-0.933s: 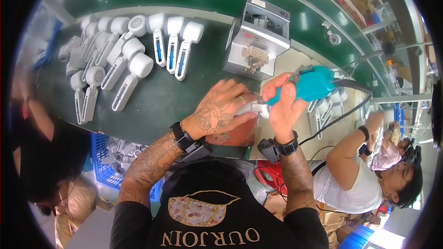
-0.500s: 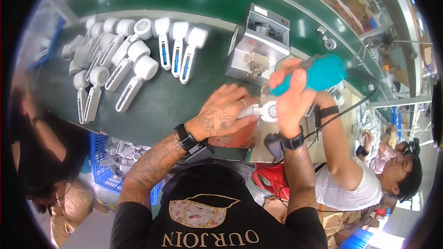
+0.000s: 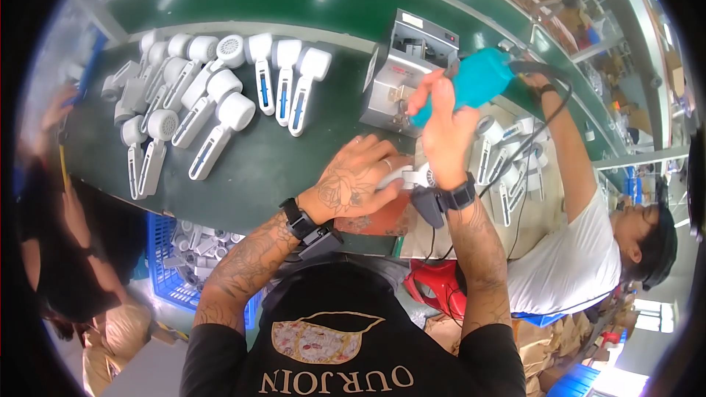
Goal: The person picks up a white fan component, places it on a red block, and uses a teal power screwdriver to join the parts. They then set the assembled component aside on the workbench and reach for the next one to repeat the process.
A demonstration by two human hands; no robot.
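My left hand [image 3: 354, 178] presses its fingers round the handle of a white shower head [image 3: 421, 176] with a round slotted face. This piece lies over the reddish-brown mat [image 3: 375, 219] at the bench's near edge. My right hand [image 3: 447, 132] is wrapped round a teal electric screwdriver [image 3: 482, 82], raised above the shower head and in front of the grey screw feeder [image 3: 401, 77]. Part of the shower head's face is hidden behind my right wrist. The screwdriver's tip is also hidden.
Many white shower heads [image 3: 234, 110] lie on the green bench [image 3: 272, 169] to the left. Others [image 3: 507, 165] lie at right beside a co-worker in white [image 3: 573, 265]. A blue crate [image 3: 165, 279] of parts stands below. The screwdriver's black cable [image 3: 562, 106] hangs at right.
My right hand and the screwdriver have moved up and left, toward the screw feeder. My left hand stays on the shower head. The co-worker's arm at right now reaches farther away.
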